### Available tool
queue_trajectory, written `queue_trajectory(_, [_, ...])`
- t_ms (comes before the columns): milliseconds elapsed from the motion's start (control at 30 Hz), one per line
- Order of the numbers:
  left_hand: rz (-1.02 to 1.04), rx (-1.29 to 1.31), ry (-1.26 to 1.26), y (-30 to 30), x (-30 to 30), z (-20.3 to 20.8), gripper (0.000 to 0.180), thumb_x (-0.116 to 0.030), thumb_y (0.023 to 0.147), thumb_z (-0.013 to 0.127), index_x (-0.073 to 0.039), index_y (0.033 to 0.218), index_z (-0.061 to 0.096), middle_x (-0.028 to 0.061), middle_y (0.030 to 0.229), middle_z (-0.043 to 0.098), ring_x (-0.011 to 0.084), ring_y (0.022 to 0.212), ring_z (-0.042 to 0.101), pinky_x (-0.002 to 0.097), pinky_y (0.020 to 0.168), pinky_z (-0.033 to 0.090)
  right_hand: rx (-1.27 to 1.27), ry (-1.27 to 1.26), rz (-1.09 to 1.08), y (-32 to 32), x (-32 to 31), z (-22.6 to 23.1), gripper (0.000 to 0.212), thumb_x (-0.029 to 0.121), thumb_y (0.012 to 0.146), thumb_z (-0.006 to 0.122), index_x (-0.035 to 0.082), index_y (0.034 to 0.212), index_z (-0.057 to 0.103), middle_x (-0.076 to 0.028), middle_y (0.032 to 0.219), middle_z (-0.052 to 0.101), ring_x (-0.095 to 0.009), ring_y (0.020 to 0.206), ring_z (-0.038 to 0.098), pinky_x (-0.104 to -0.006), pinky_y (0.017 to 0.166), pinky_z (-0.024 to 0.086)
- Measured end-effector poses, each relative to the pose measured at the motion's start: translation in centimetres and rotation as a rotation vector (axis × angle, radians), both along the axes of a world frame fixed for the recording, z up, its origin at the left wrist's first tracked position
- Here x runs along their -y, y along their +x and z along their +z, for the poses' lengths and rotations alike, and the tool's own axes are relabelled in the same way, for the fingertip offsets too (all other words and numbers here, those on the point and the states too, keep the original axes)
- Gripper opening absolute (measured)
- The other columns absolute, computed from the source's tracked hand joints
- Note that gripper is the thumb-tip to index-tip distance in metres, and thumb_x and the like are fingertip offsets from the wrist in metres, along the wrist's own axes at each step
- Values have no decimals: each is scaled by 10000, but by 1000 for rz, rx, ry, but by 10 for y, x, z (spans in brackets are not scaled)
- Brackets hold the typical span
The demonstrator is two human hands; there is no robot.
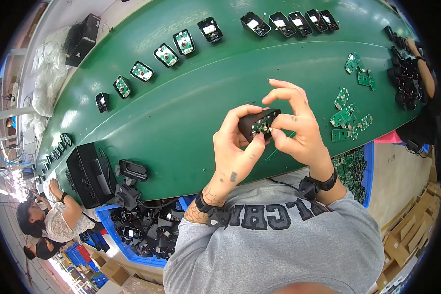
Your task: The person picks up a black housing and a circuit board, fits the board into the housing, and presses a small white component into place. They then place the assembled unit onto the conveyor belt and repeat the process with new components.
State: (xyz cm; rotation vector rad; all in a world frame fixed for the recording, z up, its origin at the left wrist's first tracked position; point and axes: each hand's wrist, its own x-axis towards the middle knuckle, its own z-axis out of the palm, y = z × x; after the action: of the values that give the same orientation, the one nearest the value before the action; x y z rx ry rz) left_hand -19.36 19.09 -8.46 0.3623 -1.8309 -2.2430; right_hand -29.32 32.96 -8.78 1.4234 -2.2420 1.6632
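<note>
Over the green table [191,117], my left hand [237,149] grips a small black plastic housing [248,122]. Its open side faces my right hand and shows a green circuit board [259,126] with small parts. The left thumb presses on the board's lower edge. My right hand [298,132] has its thumb and index finger pinched at the board's right edge, by a tiny pale piece too small to name; its other fingers are raised and bent. Beneath my hands a narrow green strip [274,155] lies on the table.
Black housings with boards [166,55] stand in a curved row at the back. Loose circuit boards [345,116] lie right, beside a person's arm [426,78] and black parts. A black box [89,176] stands left. Blue bins [132,255] flank me below the table edge.
</note>
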Motion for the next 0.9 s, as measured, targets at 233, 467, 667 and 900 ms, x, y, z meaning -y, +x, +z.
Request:
queue_trajectory(233, [34,1,-149,-2,-3,-1,398,6,793,628,-2,1181,542,90,1052,643,134,915,662,282,791,577,-11,21,28,-2,1,3,67,43,613,605,37,642,545,-113,1104,590,-403,1267,451,-517,1011,365])
queue_trajectory(467, [-30,89,-252,1,-5,9,412,42,798,589,36,1204,519,104,1137,606,126,995,612,262,807,545,34,45,68,-5,-3,6,94,10,573,599,7,664,576,-115,1075,585,-384,1239,483,-501,997,382])
queue_trajectory(667, [0,70,-298,-1,-7,4,428,-14,772,661,-1,1183,539,121,1039,660,152,902,681,298,777,584,47,95,99,-3,-5,6,88,-14,618,613,-28,696,578,-123,1095,575,-378,1249,473,-490,1007,390])
queue_trajectory(900, [79,-44,-629,-4,-10,-10,448,-21,778,661,7,1204,525,159,1081,655,183,907,690,308,742,585,-70,239,15,-7,-8,8,116,-5,701,693,-12,790,618,-125,1208,583,-367,1278,454,-448,1019,405])
